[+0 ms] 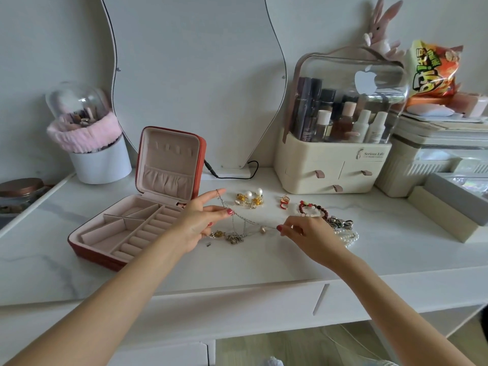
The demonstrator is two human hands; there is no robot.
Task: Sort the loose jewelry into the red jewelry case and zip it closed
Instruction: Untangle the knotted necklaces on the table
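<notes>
- Left hand (pixel 198 217), centre of the frame: fingers spread and mostly straight, a thin silver chain (pixel 247 220) draped over the index and middle fingers; palm turned toward the right.
- Right hand (pixel 307 235), right of centre: thumb and forefinger pinch the other end of the chain, the remaining fingers curled under. The chain hangs taut between the two hands, above the tabletop.
- Red jewelry case (pixel 137 220), left of centre: unzipped, lid standing upright at the back; its pink-lined tray with ring rolls and dividers holds no visible jewelry.
- Loose jewelry on the white marble-patterned tabletop (pixel 237 262): pearl-and-gold earrings (pixel 250 198) just above the chain; small red-and-gold rings (pixel 284 202) to their right; a red bead bracelet (pixel 313 208) further right; a pearl strand (pixel 348 237) beside the right hand; small gold and silver pieces (pixel 233 237) beneath the chain.
- Background, upper right: a cream cosmetics organiser (pixel 332 165) with a clear dome lid, a plush rabbit (pixel 380 30) on top, and a snack bag (pixel 433 70) beside it.
- Background, upper left: a white brush holder (pixel 100 165) wrapped in a pink band, beside a curved mirror (pixel 190 75).
</notes>
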